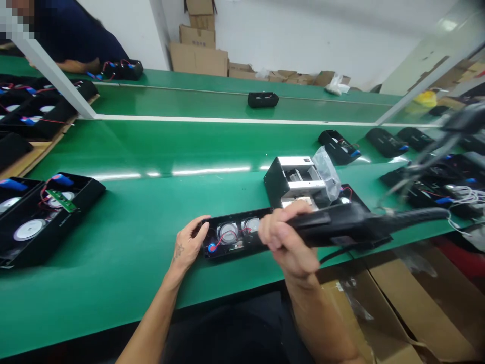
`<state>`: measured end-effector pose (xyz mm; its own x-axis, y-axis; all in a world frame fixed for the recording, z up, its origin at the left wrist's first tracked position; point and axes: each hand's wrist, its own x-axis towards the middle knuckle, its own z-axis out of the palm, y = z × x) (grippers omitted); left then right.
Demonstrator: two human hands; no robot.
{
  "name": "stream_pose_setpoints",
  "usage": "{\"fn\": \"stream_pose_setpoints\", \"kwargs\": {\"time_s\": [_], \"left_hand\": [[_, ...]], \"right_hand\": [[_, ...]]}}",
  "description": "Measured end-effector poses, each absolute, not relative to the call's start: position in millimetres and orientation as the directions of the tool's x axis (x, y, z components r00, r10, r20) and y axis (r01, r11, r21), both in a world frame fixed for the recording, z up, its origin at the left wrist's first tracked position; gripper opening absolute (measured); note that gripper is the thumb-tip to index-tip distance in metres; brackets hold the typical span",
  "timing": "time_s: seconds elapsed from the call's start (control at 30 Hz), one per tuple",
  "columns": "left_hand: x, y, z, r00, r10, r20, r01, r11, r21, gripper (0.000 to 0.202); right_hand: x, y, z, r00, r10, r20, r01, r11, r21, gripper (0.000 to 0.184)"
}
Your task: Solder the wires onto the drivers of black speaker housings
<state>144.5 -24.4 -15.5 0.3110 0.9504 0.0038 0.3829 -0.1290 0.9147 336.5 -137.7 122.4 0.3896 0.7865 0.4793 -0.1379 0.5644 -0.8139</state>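
A black speaker housing lies on the green bench in front of me, its inside facing up with two round silver speakers, red wires and a blue part at its left end. My left hand grips that left end, thumb over the rim. In my right hand is a black electric screwdriver, held above the right part of the housing with its cable running off to the right. The screwdriver's tip is hidden behind my fingers, so I cannot tell whether it touches the housing.
Behind the screwdriver stands a silver and black box-shaped device beside a clear plastic bag. More housings sit at left and right. A white rail crosses the bench. Across it is another person. Open cartons stand below right.
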Motion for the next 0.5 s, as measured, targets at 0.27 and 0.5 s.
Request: {"fn": "stream_pose_setpoints", "kwargs": {"time_s": [0.27,0.5], "left_hand": [[133.3,-31.7,-10.6,0.416,0.908,0.047,0.362,-0.213,0.907,0.05],[142.3,-26.7,-15.5,0.339,0.941,0.006,0.37,-0.139,0.918,0.055]], "right_hand": [[433.4,-183.5,116.1,0.794,0.51,0.331,0.251,0.22,-0.943,0.036],[416.5,-187.2,82.8,0.397,0.36,0.844,0.892,0.064,-0.447,0.07]]}}
